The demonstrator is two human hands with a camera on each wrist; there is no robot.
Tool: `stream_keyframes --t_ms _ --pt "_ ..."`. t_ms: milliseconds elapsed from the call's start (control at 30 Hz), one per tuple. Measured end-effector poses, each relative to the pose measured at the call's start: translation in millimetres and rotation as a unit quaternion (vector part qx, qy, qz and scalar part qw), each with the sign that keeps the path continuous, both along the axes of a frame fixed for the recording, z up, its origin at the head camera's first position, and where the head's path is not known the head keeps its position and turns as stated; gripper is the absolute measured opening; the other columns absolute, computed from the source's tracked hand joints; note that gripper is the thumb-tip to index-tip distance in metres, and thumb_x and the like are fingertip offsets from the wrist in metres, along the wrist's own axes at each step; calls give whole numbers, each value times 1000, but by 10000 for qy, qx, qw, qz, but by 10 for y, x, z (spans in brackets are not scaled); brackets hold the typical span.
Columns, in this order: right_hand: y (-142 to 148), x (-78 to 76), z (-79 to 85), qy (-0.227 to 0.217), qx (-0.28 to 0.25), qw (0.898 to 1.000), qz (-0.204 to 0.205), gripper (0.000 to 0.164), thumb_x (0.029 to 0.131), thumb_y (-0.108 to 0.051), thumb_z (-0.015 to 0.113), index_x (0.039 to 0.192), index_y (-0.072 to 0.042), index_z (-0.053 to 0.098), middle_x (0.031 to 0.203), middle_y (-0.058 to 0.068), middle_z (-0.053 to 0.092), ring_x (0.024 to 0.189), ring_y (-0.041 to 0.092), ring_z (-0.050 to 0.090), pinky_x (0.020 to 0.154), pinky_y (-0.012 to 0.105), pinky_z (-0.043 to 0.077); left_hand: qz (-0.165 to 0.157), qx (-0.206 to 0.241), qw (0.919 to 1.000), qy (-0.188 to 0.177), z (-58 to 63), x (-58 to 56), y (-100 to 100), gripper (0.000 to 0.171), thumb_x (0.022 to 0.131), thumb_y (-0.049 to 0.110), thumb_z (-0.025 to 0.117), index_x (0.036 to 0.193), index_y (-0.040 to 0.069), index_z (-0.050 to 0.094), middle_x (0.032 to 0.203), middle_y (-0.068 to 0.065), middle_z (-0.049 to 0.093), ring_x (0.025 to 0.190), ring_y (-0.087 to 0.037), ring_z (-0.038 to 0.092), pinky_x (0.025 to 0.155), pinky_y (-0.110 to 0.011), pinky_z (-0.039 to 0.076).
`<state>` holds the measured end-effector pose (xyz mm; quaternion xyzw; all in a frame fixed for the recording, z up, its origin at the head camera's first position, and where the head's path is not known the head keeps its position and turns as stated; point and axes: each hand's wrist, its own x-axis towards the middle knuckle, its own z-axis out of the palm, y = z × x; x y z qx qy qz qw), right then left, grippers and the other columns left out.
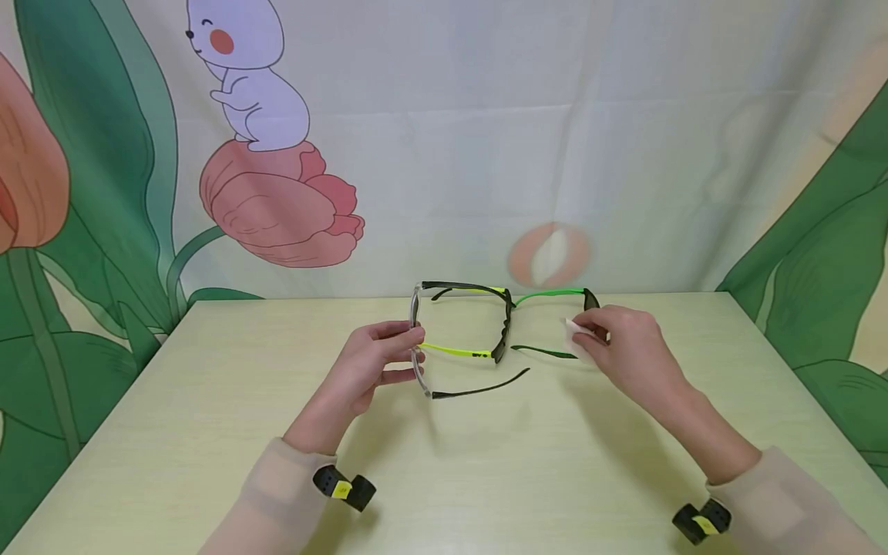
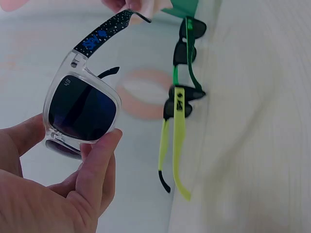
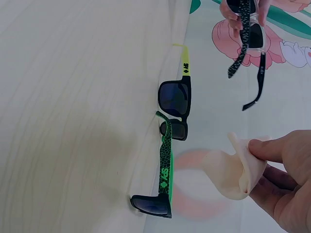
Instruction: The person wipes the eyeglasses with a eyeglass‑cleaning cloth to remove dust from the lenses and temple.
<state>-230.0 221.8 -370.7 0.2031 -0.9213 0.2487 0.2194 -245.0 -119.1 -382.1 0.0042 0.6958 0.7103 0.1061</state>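
Observation:
My left hand [image 1: 368,362] grips the front of a pair of sunglasses [image 2: 82,108] with a clear frame, dark lenses and black speckled arms. These sunglasses are raised above the table, their arms unfolded and pointing right in the head view. Between the thumb and fingers of my right hand [image 1: 641,351] is a soft off-white cloth [image 3: 228,172], folded and hanging loosely. The cloth is apart from the clear sunglasses. Behind them on the table stand black sunglasses with yellow arms [image 2: 179,141]. Beside those are black sunglasses with green arms [image 3: 165,160], partly hidden by my right hand in the head view.
The pale wooden table [image 1: 486,478] reaches back to a hanging curtain [image 1: 444,154] printed with flowers, leaves and a white animal. Both standing pairs sit near the table's far edge, their arms unfolded. A black strap device is on each sleeve.

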Motion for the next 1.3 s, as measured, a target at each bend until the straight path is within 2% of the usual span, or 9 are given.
stream_keyframes --t_ms 133,300,500,600,733,867,967,1133,1300 --pt "13 -6 -9 -44 -10 10000 5 16 86 0 81 102 1 79 81 4 69 73 20 65 65 37 54 144 -90 9997 -167 -53 -67 -84 48 101 19 69 139 -6 55 124 -18 64 93 -21 71 85 -39 61" --pt "24 -10 -25 79 -1 9999 67 16 88 4 75 104 4 79 82 7 69 69 19 62 61 35 52 312 -186 9986 -376 -122 -156 -175 52 101 21 69 141 -6 52 128 -19 63 95 -22 70 85 -38 61" --pt "31 5 -44 80 35 9999 63 22 88 5 63 104 4 78 82 10 68 64 18 58 57 32 48 376 -325 9973 -548 -215 -263 -266 51 101 23 69 140 -6 54 120 -17 66 91 -21 71 83 -38 62" --pt "24 18 -37 33 49 10000 40 26 87 5 58 103 3 79 81 9 68 62 17 55 56 31 45 384 -355 9969 -589 -253 -317 -316 50 101 23 69 138 -8 55 116 -17 66 95 -25 72 83 -38 62" --pt "19 31 -25 -58 21 10000 11 29 87 5 56 104 3 79 83 9 68 61 17 53 56 31 43 325 -457 9962 -672 -297 -387 -368 52 102 25 68 138 -9 55 121 -20 63 109 -36 68 83 -37 62" --pt "31 46 -14 -194 18 9998 -77 24 89 5 62 108 4 77 93 15 73 74 26 67 65 41 56 265 -587 9951 -752 -326 -439 -394 55 101 27 68 140 -10 53 126 -23 61 112 -38 66 81 -35 62" --pt "46 50 -12 -323 49 9993 -179 21 90 4 70 110 2 76 98 16 75 84 31 72 72 48 59 268 -646 9941 -831 -340 -474 -400 55 101 27 68 139 -10 53 126 -22 60 109 -35 68 81 -34 62" --pt "60 37 -16 -490 -48 9987 -150 19 88 3 77 106 -2 78 90 8 75 77 24 68 62 38 54 274 -788 9917 -976 -359 -530 -408 55 101 28 68 138 -10 52 123 -19 58 105 -30 67 84 -35 62" --pt "67 21 -23 -470 -155 9988 -43 21 85 4 79 106 -1 78 88 7 75 77 22 68 63 34 52 248 -958 9901 -991 -380 -588 -421 57 102 30 67 139 -10 51 122 -20 59 101 -28 68 88 -38 60"
